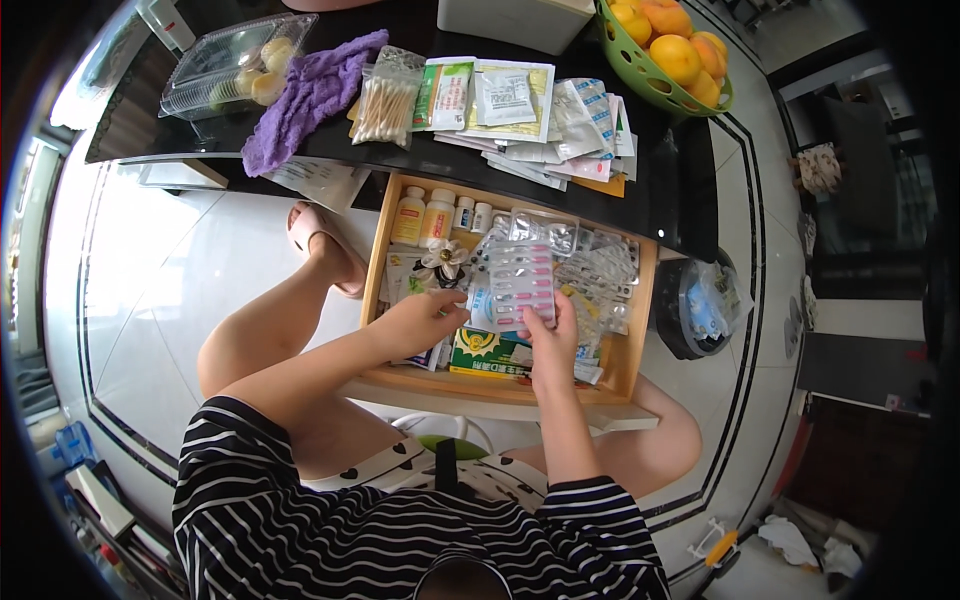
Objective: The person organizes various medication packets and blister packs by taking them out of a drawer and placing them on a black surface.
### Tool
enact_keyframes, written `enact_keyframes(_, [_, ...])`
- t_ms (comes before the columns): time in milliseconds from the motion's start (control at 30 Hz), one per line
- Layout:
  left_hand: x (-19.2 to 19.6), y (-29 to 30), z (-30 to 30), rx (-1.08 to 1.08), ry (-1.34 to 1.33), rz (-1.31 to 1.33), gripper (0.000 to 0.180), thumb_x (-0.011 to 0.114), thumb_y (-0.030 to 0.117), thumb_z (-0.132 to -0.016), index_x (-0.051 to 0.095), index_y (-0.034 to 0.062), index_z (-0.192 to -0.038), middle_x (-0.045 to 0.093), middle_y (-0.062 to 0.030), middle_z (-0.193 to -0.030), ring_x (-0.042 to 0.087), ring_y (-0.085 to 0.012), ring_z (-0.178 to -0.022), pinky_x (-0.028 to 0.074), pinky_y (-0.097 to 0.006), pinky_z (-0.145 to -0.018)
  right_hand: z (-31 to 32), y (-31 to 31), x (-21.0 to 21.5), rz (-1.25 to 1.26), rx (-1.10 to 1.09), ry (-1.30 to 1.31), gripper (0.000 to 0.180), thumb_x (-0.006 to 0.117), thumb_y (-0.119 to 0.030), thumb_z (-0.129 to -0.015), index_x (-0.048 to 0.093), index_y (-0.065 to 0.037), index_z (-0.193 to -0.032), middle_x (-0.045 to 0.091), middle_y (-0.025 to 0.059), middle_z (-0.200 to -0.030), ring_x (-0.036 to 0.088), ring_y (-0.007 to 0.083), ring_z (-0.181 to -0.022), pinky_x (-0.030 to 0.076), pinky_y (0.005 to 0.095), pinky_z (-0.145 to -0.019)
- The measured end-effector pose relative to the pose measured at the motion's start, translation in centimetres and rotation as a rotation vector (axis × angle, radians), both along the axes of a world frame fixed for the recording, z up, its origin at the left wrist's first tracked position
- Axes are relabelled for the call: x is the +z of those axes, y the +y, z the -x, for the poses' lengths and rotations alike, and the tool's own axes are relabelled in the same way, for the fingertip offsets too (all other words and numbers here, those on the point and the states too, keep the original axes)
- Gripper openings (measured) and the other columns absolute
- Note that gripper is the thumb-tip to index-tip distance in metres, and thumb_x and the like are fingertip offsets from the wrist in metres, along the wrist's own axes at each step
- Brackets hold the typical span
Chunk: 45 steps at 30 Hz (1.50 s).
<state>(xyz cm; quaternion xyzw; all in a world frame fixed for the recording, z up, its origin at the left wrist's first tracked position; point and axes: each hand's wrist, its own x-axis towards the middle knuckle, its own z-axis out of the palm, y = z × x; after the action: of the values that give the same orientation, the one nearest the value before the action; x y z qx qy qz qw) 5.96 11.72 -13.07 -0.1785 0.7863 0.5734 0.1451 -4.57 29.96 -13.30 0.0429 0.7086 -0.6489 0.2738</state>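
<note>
My right hand point(552, 335) grips a blister pack point(522, 275) of pink-and-white capsules by its lower edge, thumb on the front. The pack is raised over an open wooden drawer point(645, 290). Close to its left side, my left hand point(425, 318) has its fingers curled and pinched together. The fingertips meet the edge of a blue-and-white packet point(480, 306), partly behind the blister pack; whether they grip it I cannot tell. Below lies a green-and-yellow box point(485, 352). More blister packs point(600, 265), pill bottles point(438, 218) and a flower hair tie point(444, 258) fill the drawer.
On the black table point(680, 185) lie a bag of cotton swabs point(386, 105), several flat sachets point(508, 97), a purple cloth point(315, 95) and a clear plastic box point(225, 65). A green fruit basket point(640, 70) stands at the right. A lined bin point(690, 315) is beside the drawer.
</note>
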Motion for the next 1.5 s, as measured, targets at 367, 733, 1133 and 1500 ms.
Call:
enact_keyframes(367, [0.7, 1.0, 0.6, 0.599, -0.254, -0.768, 0.031, 0.054, 0.009, -0.089, 0.051, 0.0019, -0.119, 0.062, -0.0085, -0.101, 0.061, -0.0170, -0.091, 0.052, -0.031, -0.078, -0.7, 0.2, -0.8, -0.075, 0.146, 0.047, 0.024, 0.056, -0.020, -0.095, 0.057, -0.002, -0.111, 0.059, 0.0027, -0.098, 0.055, 0.0108, -0.089, 0.045, 0.0252, -0.079])
enact_keyframes(733, [0.1, 1.4, 0.2, 0.632, -0.392, -0.931, 0.033, 0.052, 0.008, -0.089, 0.047, 0.0030, -0.121, 0.059, -0.0123, -0.108, 0.062, -0.0233, -0.096, 0.055, -0.036, -0.081, 4.1, -3.4, -3.4, -0.813, 0.503, 1.044, 0.044, 0.071, -0.009, -0.076, 0.056, -0.007, -0.117, 0.053, 0.0112, -0.113, 0.049, 0.0320, -0.107, 0.041, 0.0417, -0.093])
enact_keyframes(1133, [0.8, 1.8, 0.6, 0.669, -0.420, -0.893, 0.039, 0.051, 0.027, -0.095, 0.045, 0.0032, -0.125, 0.059, -0.0118, -0.115, 0.061, -0.0237, -0.101, 0.053, -0.038, -0.085, 3.4, -0.8, -1.8, -0.394, 0.343, 0.396, 0.022, 0.068, -0.005, -0.080, 0.055, -0.004, -0.097, 0.057, 0.0051, -0.087, 0.057, 0.0181, -0.073, 0.047, 0.0326, -0.066])
enact_keyframes(1500, [-0.6, 1.5, 0.0, 0.611, -0.298, -0.953, 0.066, 0.049, 0.054, -0.092, 0.040, 0.0039, -0.133, 0.056, -0.0111, -0.120, 0.058, -0.0209, -0.106, 0.049, -0.037, -0.089, 0.2, -0.2, 2.6, 0.021, 0.096, 0.008, 0.031, 0.067, -0.005, -0.083, 0.048, -0.002, -0.107, 0.059, 0.0052, -0.095, 0.057, 0.0095, -0.078, 0.050, 0.0232, -0.061])
